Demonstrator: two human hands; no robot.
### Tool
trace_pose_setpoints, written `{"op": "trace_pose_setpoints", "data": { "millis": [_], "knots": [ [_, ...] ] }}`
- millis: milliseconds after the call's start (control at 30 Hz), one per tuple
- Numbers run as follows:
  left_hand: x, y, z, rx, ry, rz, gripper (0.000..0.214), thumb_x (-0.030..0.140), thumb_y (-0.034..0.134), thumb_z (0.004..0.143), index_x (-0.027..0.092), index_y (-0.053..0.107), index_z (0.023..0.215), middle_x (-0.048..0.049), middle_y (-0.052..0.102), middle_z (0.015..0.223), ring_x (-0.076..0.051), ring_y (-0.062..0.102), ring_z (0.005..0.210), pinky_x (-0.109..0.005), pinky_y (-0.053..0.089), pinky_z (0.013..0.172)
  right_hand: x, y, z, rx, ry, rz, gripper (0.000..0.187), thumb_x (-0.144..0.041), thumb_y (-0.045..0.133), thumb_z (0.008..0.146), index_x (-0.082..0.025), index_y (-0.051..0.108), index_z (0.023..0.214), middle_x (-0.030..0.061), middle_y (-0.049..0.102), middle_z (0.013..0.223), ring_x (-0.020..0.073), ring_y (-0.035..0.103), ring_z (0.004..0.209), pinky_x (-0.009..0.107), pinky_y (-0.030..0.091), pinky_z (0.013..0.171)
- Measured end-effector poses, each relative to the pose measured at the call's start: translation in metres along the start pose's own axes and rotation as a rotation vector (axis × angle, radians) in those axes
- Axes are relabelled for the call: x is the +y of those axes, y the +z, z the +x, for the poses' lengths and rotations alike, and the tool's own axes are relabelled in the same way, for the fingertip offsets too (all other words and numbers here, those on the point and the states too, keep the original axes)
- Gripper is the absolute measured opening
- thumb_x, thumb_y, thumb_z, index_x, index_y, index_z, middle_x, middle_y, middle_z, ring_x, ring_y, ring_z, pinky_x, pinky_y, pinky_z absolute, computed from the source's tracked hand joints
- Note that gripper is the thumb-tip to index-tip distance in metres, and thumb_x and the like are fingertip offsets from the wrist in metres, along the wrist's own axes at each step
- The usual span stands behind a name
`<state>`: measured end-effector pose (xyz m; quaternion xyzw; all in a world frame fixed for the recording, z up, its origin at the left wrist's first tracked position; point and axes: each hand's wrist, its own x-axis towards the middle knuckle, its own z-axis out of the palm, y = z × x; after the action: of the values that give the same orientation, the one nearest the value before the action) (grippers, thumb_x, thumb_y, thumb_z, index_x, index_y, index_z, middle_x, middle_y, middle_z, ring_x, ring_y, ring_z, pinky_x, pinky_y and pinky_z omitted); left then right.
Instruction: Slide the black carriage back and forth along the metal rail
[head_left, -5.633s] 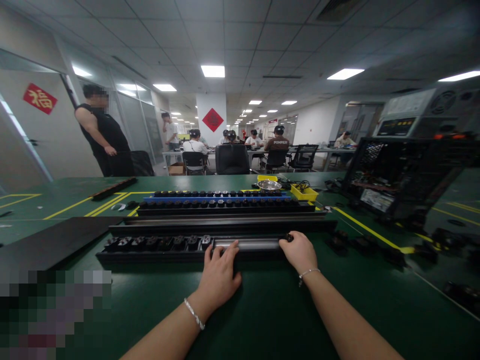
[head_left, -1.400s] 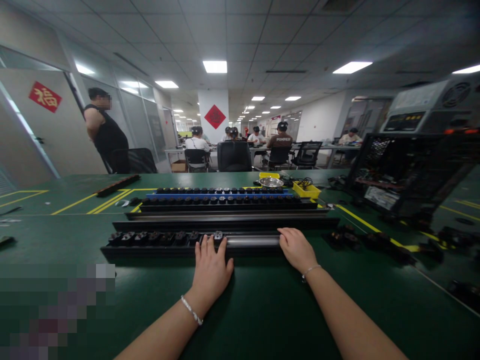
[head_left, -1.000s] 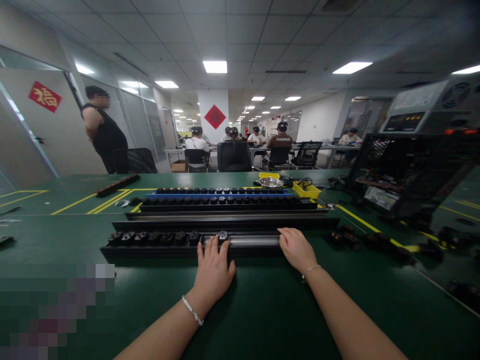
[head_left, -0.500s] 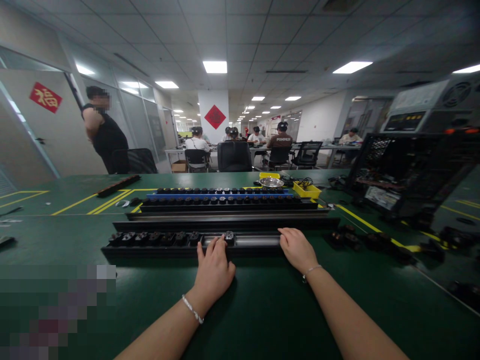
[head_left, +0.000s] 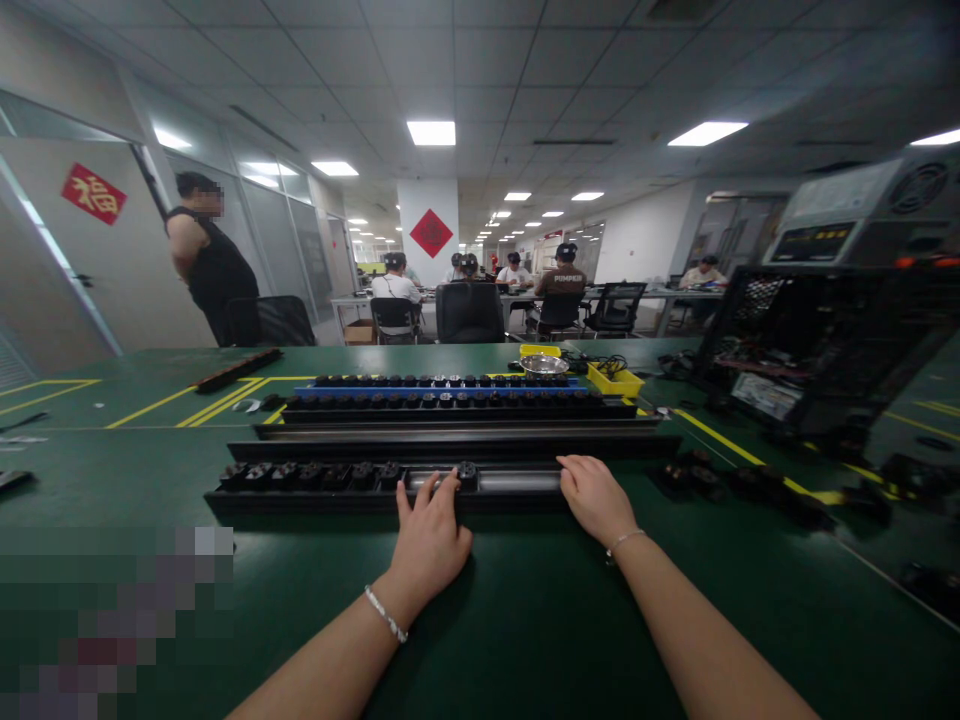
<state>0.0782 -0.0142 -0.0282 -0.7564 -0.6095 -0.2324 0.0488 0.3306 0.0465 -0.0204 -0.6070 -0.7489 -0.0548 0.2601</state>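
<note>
In front of me a long black channel rail point(head_left: 517, 481) lies crosswise, with a bare silvery inner strip on its right half. Several black socket-like blocks point(head_left: 311, 474) fill its left part in a row. A single block point(head_left: 467, 475) sits apart, further right in the channel. My left hand point(head_left: 433, 525) rests over the rail with fingers spread, its index fingertip against the left side of that single block. At the rail's right end, my right hand point(head_left: 598, 503) has its fingers curled round the end; the grip is partly hidden.
Behind lie another black rail point(head_left: 450, 447) and rows of filled strips, one on a blue rail point(head_left: 360, 390). A metal bowl point(head_left: 544, 366) and yellow tray point(head_left: 615, 381) stand beyond. Loose black parts point(head_left: 697, 476) and an opened computer case point(head_left: 780, 350) are at right. People sit farther off.
The single block has shifted slightly to the right along the channel, the left index finger moving with it. My right hand stays at the rail's end.
</note>
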Motion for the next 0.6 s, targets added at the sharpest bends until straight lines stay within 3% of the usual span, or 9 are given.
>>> {"op": "trace_pose_setpoints", "data": {
  "millis": [600],
  "knots": [
    [0.0076,-0.0094,-0.0013,-0.046,0.046,0.051,0.061,0.017,0.047,0.071,0.023,0.039,0.13,-0.0059,0.047,0.135,-0.026,0.028,0.131,-0.061,0.0,0.107,-0.0017,-0.0021,0.0002,-0.019,0.02,0.033,0.043,-0.026,0.031,0.086,-0.013,0.063,0.112,0.0095,0.061,0.115,0.0204,0.048,0.112,0.036,0.036,0.099]
  ]
}}
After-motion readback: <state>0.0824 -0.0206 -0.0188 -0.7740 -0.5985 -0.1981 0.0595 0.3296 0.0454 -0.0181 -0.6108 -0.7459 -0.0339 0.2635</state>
